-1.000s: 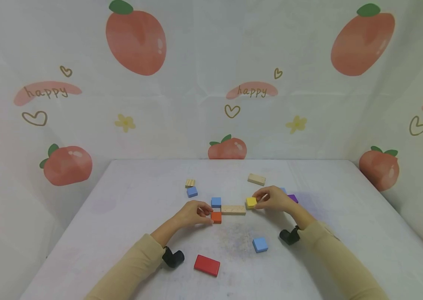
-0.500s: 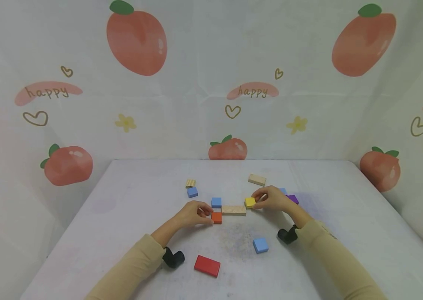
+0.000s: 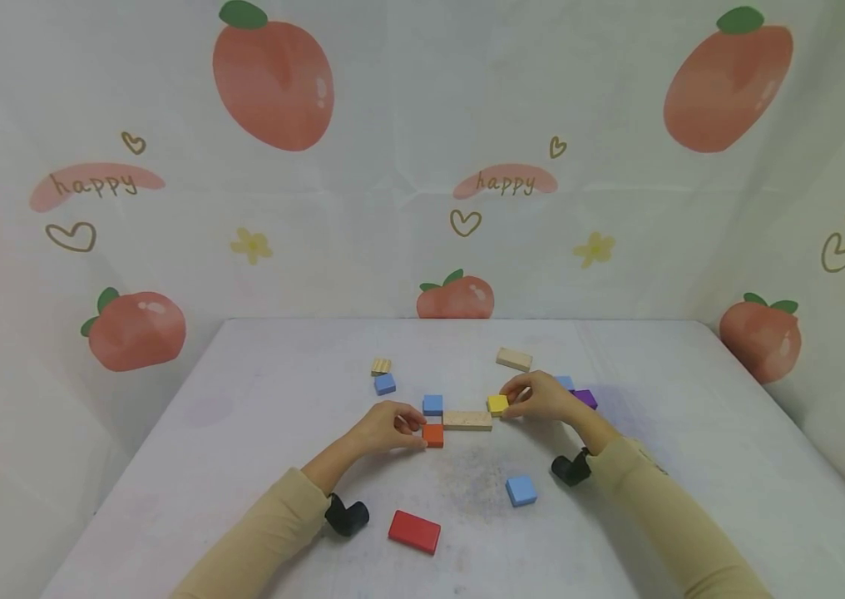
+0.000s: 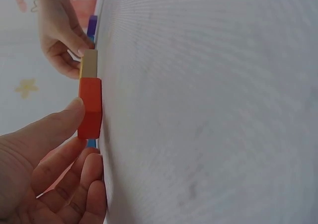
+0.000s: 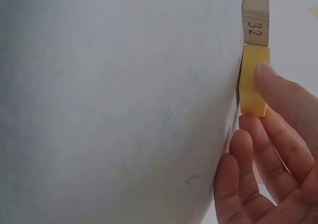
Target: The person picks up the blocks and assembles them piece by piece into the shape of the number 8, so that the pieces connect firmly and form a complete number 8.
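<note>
My left hand [image 3: 383, 428] pinches an orange-red block [image 3: 432, 435] between thumb and fingertips on the table. That block sits by the left end of a plain wooden block [image 3: 467, 421], and a blue block [image 3: 432, 405] lies just behind it. At the wooden block's other end, my right hand [image 3: 541, 397] pinches a yellow block [image 3: 497, 405]. In the right wrist view the thumb presses the face of the yellow block [image 5: 254, 80], whose end meets a wooden block marked 32 [image 5: 255, 30]. The fingers partly hide both held blocks.
A red rectangular block [image 3: 414, 532] and a blue block [image 3: 521, 491] lie nearer me. Further back are a striped block [image 3: 381, 366], a blue block [image 3: 385, 383] and a wooden block [image 3: 515, 359]. A purple block [image 3: 585, 398] lies partly behind my right hand.
My right hand has slid the yellow block slightly left, up to the wooden block's right end. My left hand and the orange-red block have stayed in place.
</note>
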Demonstrator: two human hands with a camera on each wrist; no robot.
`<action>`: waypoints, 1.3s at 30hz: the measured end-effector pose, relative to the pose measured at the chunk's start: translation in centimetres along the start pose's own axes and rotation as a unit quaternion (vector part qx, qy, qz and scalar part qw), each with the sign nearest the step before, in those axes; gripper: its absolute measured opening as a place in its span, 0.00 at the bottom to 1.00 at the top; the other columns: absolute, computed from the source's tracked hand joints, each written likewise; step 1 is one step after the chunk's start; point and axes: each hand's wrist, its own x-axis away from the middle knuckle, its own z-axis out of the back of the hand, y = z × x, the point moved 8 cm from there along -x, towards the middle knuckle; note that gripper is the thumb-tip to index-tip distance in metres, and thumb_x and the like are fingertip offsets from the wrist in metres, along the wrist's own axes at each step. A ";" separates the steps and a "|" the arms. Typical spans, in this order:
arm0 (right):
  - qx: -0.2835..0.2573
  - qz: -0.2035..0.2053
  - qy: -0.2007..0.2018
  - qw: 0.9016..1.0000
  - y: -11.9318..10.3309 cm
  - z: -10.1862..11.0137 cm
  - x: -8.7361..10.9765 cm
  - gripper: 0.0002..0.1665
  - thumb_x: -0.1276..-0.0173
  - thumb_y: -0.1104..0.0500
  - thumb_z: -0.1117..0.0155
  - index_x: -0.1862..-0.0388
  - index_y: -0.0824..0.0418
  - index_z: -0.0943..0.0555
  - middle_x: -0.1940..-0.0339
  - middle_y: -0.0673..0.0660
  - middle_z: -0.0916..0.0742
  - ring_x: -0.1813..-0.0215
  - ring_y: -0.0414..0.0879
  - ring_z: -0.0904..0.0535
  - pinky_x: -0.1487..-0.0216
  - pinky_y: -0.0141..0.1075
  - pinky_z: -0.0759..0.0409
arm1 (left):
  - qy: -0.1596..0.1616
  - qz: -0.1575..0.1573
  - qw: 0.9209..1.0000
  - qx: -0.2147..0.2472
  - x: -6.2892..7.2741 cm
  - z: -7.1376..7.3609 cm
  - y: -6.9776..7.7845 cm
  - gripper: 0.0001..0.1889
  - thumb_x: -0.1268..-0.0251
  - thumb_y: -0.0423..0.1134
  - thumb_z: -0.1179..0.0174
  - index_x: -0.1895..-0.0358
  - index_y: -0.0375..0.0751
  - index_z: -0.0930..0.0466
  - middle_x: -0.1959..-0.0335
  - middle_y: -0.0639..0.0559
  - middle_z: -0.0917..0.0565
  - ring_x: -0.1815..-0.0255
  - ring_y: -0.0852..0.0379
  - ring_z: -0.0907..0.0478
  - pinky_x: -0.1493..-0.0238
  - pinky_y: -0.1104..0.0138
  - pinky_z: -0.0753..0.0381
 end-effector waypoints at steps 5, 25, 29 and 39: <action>0.018 -0.038 0.004 0.999 0.5 -0.2 -0.2 0.19 0.48 0.57 0.27 0.59 0.65 0.18 0.67 0.56 0.16 0.62 0.45 0.20 0.59 0.37 0.21 | 0.001 -0.002 1.000 -0.001 0.0 0.0 0.0 0.16 0.50 0.37 0.31 0.56 0.35 0.19 0.65 0.48 0.18 0.67 0.61 0.27 0.65 0.76 0.27; 0.015 -0.068 -0.003 0.998 0.4 -0.4 -0.2 0.19 0.48 0.59 0.28 0.58 0.65 0.20 0.66 0.55 0.18 0.61 0.45 0.23 0.58 0.35 0.22 | 0.003 0.004 1.000 -0.005 0.0 -0.1 -0.2 0.16 0.50 0.38 0.31 0.56 0.37 0.18 0.65 0.50 0.18 0.67 0.61 0.27 0.64 0.74 0.26; 0.013 -0.064 -0.005 0.998 0.4 -0.4 -0.2 0.19 0.48 0.59 0.28 0.58 0.66 0.20 0.66 0.55 0.18 0.61 0.45 0.23 0.58 0.35 0.22 | 0.004 0.008 1.000 -0.003 0.0 -0.1 -0.3 0.16 0.50 0.38 0.31 0.56 0.38 0.18 0.66 0.51 0.19 0.68 0.61 0.27 0.64 0.74 0.26; 0.009 -0.056 0.000 0.998 0.2 -0.2 0.1 0.21 0.48 0.60 0.28 0.56 0.67 0.20 0.65 0.56 0.17 0.61 0.44 0.23 0.59 0.34 0.22 | 0.006 0.007 1.000 -0.006 0.1 0.0 -0.1 0.17 0.50 0.38 0.31 0.56 0.37 0.18 0.66 0.50 0.19 0.68 0.61 0.28 0.65 0.74 0.26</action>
